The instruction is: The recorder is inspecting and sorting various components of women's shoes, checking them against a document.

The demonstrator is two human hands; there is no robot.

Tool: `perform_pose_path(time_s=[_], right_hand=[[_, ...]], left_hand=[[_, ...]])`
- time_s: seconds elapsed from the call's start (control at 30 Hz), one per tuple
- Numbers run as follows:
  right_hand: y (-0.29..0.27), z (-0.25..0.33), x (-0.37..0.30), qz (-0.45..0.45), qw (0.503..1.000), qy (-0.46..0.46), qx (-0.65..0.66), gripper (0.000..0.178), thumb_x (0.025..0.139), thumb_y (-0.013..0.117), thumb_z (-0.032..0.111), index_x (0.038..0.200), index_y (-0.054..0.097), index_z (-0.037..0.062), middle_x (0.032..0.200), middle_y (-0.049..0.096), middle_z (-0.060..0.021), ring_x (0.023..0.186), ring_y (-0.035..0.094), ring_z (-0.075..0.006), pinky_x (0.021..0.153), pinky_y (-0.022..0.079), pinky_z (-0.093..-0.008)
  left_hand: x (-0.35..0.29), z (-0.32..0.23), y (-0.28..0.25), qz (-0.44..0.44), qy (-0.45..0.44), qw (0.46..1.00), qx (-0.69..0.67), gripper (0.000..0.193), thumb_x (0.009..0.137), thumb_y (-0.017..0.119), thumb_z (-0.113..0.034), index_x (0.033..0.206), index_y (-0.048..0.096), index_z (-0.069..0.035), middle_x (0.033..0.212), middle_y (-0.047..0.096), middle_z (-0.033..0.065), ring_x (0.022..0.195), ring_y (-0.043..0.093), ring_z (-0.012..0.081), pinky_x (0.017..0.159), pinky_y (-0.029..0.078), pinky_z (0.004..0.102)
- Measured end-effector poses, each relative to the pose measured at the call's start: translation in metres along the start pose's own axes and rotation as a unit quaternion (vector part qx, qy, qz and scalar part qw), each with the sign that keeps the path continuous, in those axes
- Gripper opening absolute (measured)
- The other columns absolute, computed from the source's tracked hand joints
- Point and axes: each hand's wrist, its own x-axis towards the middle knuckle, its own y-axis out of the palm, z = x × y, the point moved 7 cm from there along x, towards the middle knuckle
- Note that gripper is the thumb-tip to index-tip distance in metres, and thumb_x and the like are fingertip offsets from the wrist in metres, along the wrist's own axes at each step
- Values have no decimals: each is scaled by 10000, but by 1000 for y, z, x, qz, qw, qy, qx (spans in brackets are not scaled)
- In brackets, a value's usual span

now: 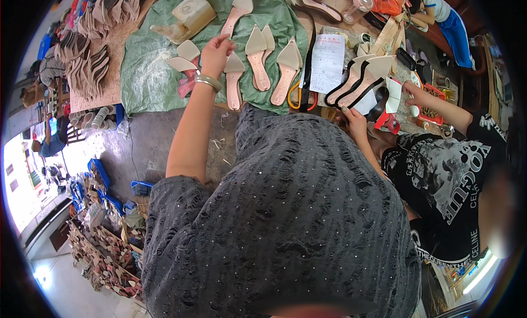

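My left hand (216, 53), with a bangle on its wrist, is over the green sheet among pale pointed shoe uppers on pink soles. Its fingers are partly bent and apart, and I see nothing held in them. Just below it lies a pink-soled shoe piece (234, 82); another pink-soled shoe piece (237, 15) lies beyond the fingertips. My right hand (355, 120) is at the table's near edge, its fingers closed on the heel end of a black-edged shoe piece (366, 79). A second black-edged shoe piece (347, 79) lies close beside it on the left.
On the green sheet (148, 71) lies a yellowish plastic container (192, 16). Yellow-handled scissors (296, 98) and a paper form (328, 60) lie right of the pink soles. Stacked shoe parts (88, 71) stand at left. A co-worker's hand (417, 93) is at right, near a red basket (433, 101).
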Motion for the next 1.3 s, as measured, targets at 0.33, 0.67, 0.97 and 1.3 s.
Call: perform_pose_path(time_s=[0.33, 0.67, 0.97, 1.3], right_hand=[[2, -3, -3, -25, 999, -29, 34, 208, 869, 611, 166, 940, 649, -26, 809, 654, -50, 656, 588, -115, 618, 467, -235], [2, -6, -23, -64, 998, 7, -7, 203, 868, 605, 151, 965, 648, -22, 855, 655, -46, 678, 591, -110, 626, 500, -243], [13, -16, -6, -36, 998, -15, 49, 191, 870, 598, 157, 939, 649, -14, 798, 628, -32, 649, 560, -93, 608, 479, -238], [56, 61, 13, -15, 999, -43, -5, 180, 868, 590, 182, 792, 632, 25, 681, 609, -15, 536, 495, -54, 435, 289, -214]], left_hand=[[102, 37, -36, -77, 36, 916, 392, 435, 772, 615, -258, 1166, 581, -77, 1028, 648, 136, 956, 616, 276, 842, 472, 359], [152, 78, -21, -10, 20, 879, 476, 538, 766, 627, -279, 1244, 498, -66, 1167, 582, 163, 1085, 552, 299, 927, 432, 385], [140, 62, -18, 65, -1, 884, 462, 360, 754, 651, -308, 1027, 649, -73, 1018, 649, 133, 942, 611, 285, 840, 463, 374], [61, -46, 6, 116, -81, 988, -58, 112, 810, 608, -116, 920, 589, -113, 783, 592, -50, 661, 506, 62, 617, 373, 216]])
